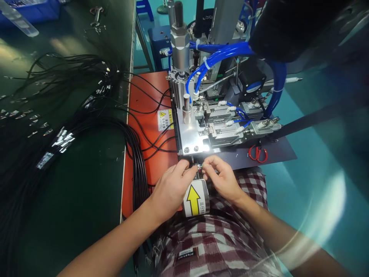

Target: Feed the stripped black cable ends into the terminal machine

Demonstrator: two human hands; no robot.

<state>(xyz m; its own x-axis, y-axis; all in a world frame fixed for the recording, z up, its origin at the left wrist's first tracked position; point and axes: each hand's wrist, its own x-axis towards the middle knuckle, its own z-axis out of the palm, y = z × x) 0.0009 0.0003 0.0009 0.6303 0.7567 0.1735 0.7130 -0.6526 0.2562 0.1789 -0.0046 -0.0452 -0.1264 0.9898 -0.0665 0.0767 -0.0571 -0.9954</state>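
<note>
Close together at the front edge of the metal machine (pixel 187 134) are both of my hands. My left hand (pixel 173 186) has its thumb and index finger closed near a small bit of thin wires (pixel 199 167). On the other side of these wires, my right hand (pixel 221 177) pinches with thumb and fingertips. The wire ends between the fingertips are too small to make out fully. Just below the hands is a white label with a yellow arrow (pixel 194 200). Black cables (pixel 138 169) hang over the orange plate (pixel 152 154) to the left of my left hand.
Bundled cables with shiny connectors (pixel 63 140) lie on the dark table (pixel 95 215) at left. Red-handled scissors (pixel 258 154) rest right of the machine. Blue air tubes (pixel 230 50) arch over it. A blue bin (pixel 37 13) stands at the back left.
</note>
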